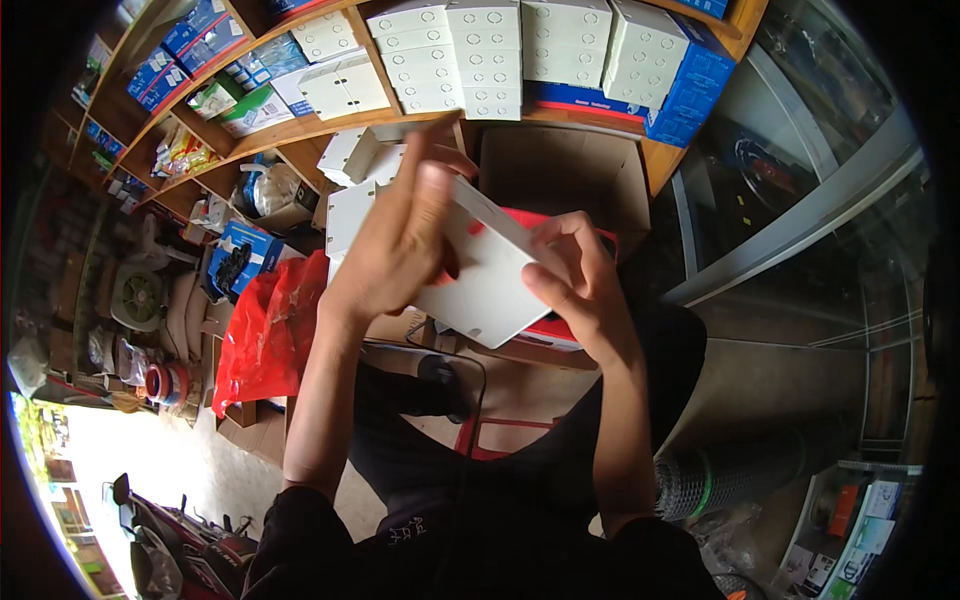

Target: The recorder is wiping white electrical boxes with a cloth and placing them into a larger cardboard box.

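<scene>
Head view, left hand (400, 245) and right hand (580, 290), fingers gripping white plastic box (490, 275), red bag (268, 330) beside.

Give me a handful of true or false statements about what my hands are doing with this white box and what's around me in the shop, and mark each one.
1. Both hands grip one flat white box. True: the left hand covers its upper left side and the right hand clamps its right edge.
2. A red plastic bag sits to the person's left. True.
3. The cardboard carton behind the hands is taped shut. False: its top is open.
4. The wooden shelf above carries only blue boxes. False: stacks of white boxes stand there too.
5. The right hand is empty. False: it holds the white box.
</scene>
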Tool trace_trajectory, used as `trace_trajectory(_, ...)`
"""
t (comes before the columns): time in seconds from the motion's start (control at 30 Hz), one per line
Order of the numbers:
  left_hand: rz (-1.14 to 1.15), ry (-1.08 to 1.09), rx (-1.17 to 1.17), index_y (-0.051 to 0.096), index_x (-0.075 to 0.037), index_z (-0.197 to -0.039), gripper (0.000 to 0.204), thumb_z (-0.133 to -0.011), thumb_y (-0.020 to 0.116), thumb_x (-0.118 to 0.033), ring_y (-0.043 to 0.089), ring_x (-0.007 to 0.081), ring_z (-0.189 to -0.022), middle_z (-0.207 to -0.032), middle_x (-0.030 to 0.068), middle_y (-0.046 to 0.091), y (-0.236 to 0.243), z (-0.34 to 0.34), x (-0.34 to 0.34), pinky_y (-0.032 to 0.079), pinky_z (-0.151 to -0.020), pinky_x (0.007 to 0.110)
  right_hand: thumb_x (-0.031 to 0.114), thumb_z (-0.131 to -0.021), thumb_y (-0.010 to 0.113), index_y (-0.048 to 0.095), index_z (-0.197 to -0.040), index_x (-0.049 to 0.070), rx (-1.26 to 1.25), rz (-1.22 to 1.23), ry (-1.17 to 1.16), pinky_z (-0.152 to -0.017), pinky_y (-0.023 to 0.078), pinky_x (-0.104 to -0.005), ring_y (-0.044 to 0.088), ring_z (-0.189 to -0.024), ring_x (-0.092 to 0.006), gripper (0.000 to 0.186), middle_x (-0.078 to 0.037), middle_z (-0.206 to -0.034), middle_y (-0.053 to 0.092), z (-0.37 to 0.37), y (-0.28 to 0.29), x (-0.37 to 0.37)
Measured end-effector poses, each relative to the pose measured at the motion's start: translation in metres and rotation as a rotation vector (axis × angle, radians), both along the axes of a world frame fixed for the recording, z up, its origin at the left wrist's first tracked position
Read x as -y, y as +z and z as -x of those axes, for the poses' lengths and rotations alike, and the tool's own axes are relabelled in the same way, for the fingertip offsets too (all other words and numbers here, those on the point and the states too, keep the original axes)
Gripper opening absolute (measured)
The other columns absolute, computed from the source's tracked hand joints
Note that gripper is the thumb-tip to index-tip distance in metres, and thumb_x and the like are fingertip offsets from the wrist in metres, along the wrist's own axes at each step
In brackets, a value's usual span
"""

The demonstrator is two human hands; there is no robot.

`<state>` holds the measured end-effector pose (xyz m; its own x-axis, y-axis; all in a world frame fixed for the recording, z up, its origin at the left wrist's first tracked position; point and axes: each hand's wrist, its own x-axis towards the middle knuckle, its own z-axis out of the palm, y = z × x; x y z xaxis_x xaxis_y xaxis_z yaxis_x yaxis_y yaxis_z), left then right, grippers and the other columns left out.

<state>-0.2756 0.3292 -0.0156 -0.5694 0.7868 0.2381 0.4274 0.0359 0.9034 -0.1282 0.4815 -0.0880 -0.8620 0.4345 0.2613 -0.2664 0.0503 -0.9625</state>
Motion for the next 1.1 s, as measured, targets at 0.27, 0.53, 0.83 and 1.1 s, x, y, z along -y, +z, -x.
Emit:
trace_trajectory(0.27,-0.025,0.043,0.014,0.056,-0.001,-0.127,0.032,-0.102,0.067,-0.018,0.065,0.0214,-0.086,-0.109,0.0148,0.06,0.02,-0.034,-0.018,0.054,-0.071,0.031,0.035,-0.072,0.097,0.042,-0.118,0.005,-0.211,-0.064,-0.183,-0.068,0.059,-0.0366,0.072,-0.086,-0.0243,0.077,-0.017,-0.102,0.067,0.021,-0.031,0.028)
trace_trajectory(0.53,-0.253,0.365,-0.067,0.059,-0.002,-0.124,0.04,-0.113,0.041,-0.035,0.055,0.005,-0.062,-0.116,0.0115,0.069,-0.047,-0.038,-0.019,0.044,-0.048,0.02,0.006,-0.089,0.081,0.033,-0.129,0.008,-0.281,0.464,-0.184,-0.077,0.058,-0.0296,0.072,-0.093,-0.0174,0.063,-0.02,-0.108,0.071,0.022,-0.018,0.026)
trace_trajectory(0.83,-0.086,0.216,-0.195,0.021,-0.001,-0.163,0.064,-0.114,0.033,-0.04,0.05,0.0112,-0.081,-0.162,0.0122,0.034,-0.105,-0.061,0.009,0.045,-0.073,0.025,0.025,-0.096,0.075,0.06,-0.118,0.003,-0.197,0.497,-0.41,-0.07,0.053,-0.0258,0.067,-0.084,-0.01,0.035,-0.008,-0.096,0.071,0.021,-0.022,0.014)
trace_trajectory(1.1,-0.169,0.127,-0.099,0.019,0.007,-0.16,0.065,-0.114,0.028,-0.037,0.021,0.0324,-0.157,-0.166,0.0234,0.026,-0.106,-0.077,0.011,0.016,-0.126,0.044,0.034,-0.099,0.072,0.063,-0.119,0.002,-0.184,0.521,-0.529,-0.069,0.048,-0.0249,0.061,-0.079,-0.0079,0.038,-0.002,-0.094,0.067,0.029,-0.026,0.012)
